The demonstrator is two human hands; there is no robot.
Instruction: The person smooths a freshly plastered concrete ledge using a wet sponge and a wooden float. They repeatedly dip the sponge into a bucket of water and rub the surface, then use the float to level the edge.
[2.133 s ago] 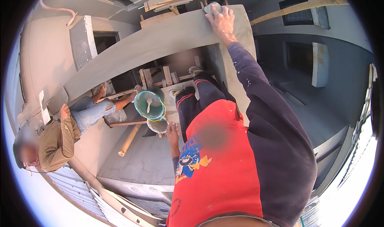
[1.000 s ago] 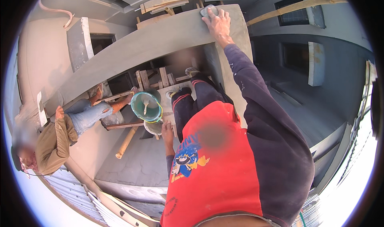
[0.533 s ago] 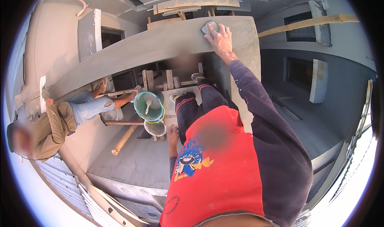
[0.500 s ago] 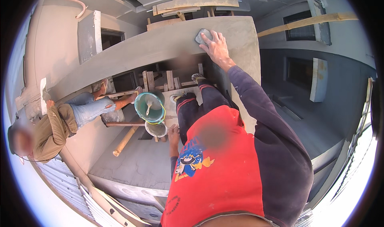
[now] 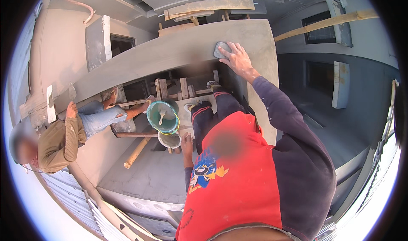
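My right hand [image 5: 238,60] holds a grey sponge-like pad [image 5: 220,49] flat against the smooth grey concrete beam [image 5: 157,54], near its right corner. Low in the middle, beside my body, my left hand [image 5: 186,142] has curled fingers, though I cannot make out what they grip. Just left of it are a green bucket [image 5: 157,117] with a brush [image 5: 162,117] inside and, below that, a pale bucket [image 5: 168,140].
A co-worker [image 5: 59,143] at left raises a trowel [image 5: 72,91]. My feet stand on scaffold boards [image 5: 187,107] among upright timber offcuts [image 5: 183,88]. A bamboo pole [image 5: 140,151] sticks out below; another [image 5: 323,25] crosses at upper right. Corrugated sheets [image 5: 63,190] lie lower left.
My right hand and the pad have moved downward on the beam, toward its lower edge. The co-worker's trowel has risen into clearer view. The whole view has shifted slightly.
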